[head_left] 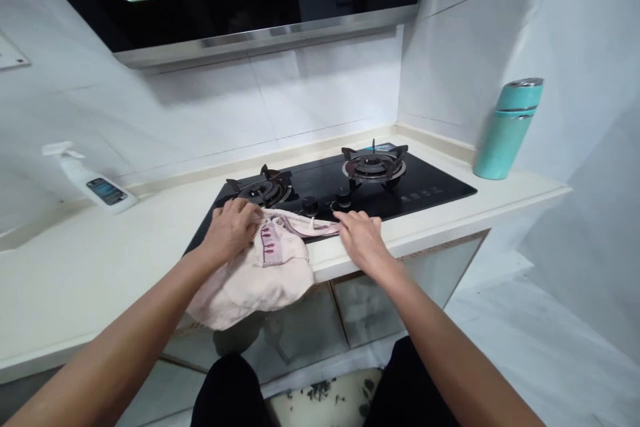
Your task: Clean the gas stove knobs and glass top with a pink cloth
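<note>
Both hands are down at the front edge of the hob [425, 188]. The left hand [231, 227] sits on top of a pale pink cloth [265, 270], fingers curled and knuckles bent, bunching the fabric under the palm right at the hob's near left corner. The cloth is spread from there across the front strip of black glass, and its bigger part droops over the edge of the counter [100, 260] and hangs in front of the cabinet doors below. A band of small dark red marks shows on it just beside the left hand.

The right hand [361, 237] lies palm down, fingers stretched out and close together, flat on the counter edge, with the fingertips [340, 217] touching the thin far end of the cloth; it pinches nothing.

Behind the hands are 2 knobs [310, 203], then 2 burners: the left burner [263, 188] is just past the left hand, the right burner [374, 165] further back. A white spray bottle [93, 181] lies tilted against the wall, well off to the left. A teal flask [507, 130] stands upright in the right-hand corner, and a steel range hood [225, 7] hangs overhead
</note>
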The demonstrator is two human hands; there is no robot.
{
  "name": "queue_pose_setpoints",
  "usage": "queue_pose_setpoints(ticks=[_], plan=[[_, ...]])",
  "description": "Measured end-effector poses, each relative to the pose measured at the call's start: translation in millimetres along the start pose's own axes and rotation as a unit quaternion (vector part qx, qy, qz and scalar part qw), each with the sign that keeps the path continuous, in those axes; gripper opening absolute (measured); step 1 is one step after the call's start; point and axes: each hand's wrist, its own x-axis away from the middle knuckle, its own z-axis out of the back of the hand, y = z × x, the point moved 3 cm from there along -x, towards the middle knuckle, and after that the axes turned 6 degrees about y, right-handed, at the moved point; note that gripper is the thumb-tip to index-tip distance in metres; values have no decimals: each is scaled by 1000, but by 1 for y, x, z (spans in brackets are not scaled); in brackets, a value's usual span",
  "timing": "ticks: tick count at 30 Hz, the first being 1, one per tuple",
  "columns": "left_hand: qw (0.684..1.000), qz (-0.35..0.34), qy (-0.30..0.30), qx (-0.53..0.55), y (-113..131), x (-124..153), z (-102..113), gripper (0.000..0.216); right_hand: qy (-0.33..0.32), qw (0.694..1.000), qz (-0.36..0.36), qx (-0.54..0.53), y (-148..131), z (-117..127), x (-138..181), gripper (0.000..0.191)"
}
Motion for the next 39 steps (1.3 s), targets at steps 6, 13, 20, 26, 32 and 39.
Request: queue_pose_setpoints(ticks=[6,13,20,26,32,39], plan=[[969,-12,50,240,50,-12,7,23,-71,994,-36,79,-1,-2,-18,33],[979,53,-10,196,69,-24,-38,16,-100,984,-70,129,-9,12,-29,37],[980,66,-21,187,65,-14,-44,33,-159,978,-64,119,-12,11,-39,26],[973,57,-50,219,61,-16,-42,32,-175,971,-50,153,-15,5,-44,29],[971,75,-46,222,60,-17,-40,20,-150,939,-27,310,-28,-4,-60,29],[986,3,27,165,68,-8,-39,12,-97,919,58,378,-46,-13,-78,33]])
